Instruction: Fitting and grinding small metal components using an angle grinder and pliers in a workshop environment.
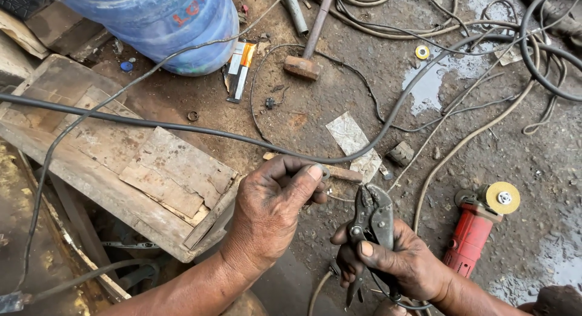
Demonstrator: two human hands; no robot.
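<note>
— What's he got there, over by the grinder (479, 228)?

— Pliers (373, 216), dark locking ones. The right hand (394, 261) is wrapped round the handles, thumb across the top, nose pointing up and away from him. That grip keeps the nose aimed at whatever the other hand brings. The jaws look closed or nearly so at the tip; I can't tell whether they bite on anything.

— And the other hand?

— The left hand (276, 207) sits left of the pliers, fingers curled in a pinch. There's a small ring (325, 172) at the fingertips, a washer perhaps, held just above and left of the pliers' nose. It's too small to say more. The hands are close together but not touching.

— Why so low to the ground?

— He seems to be working crouched over the dirt floor, so everything lies within arm's reach. The red grinder lies just right of the pliers, its yellow disc facing up, probably set down that way so the disc stays off the grit.

— The hammer?

— The hammer (309, 46) is well beyond the pliers, head down on the ground. A black cable (200, 131) runs across beyond the left hand, over the wooden block (121, 152) to its left. The blue barrel (160, 22) stands far beyond that. There's a puddle (430, 79) beyond the grinder, among loose wires.
</note>
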